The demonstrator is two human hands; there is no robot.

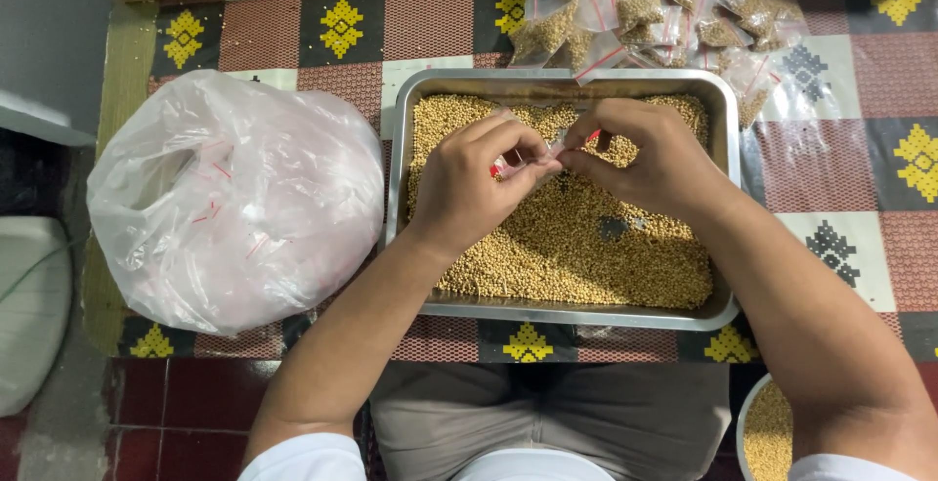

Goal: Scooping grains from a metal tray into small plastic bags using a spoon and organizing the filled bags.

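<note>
Both hands meet over the far half of a rectangular metal tray (731, 198) filled with small yellow-tan beans (567, 247). The left hand (469, 183) and right hand (650, 154) each pinch, with narrowed fingers, one side of a small clear plastic zip bag with a red strip (547, 154), held just above the beans. Judged from this grip, the step in hand is opening or sealing the bag's mouth; which one cannot be told. Beyond the tray lies a heap of filled clear bean packets (664, 7); to the tray's left sits a large crumpled translucent plastic bag (234, 198). All rest on a patterned chequered table (850, 100).
</note>
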